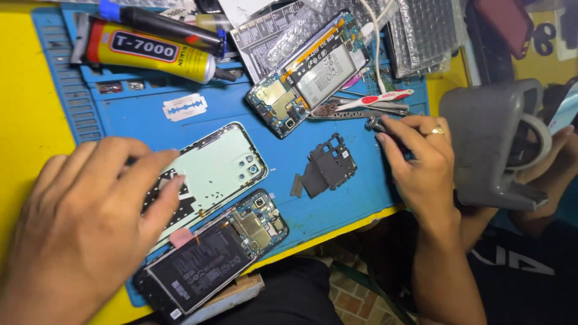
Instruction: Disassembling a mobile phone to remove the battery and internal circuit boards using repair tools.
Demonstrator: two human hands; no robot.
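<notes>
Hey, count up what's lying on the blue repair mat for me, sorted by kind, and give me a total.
Opened phones with battery showing: 2
Pale green phone back cover: 1
Black inner frame piece: 1
Razor blade: 1
Glue tube: 1
Toothbrush: 1
Total: 7

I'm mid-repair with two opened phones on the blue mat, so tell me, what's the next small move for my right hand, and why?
Probably lift the small metal tool clear of the mat. The right hand already has its fingertips on the tool's tip, beside the tweezers. The left hand rests on the pale back cover, next to the opened phone near the front edge.
</notes>
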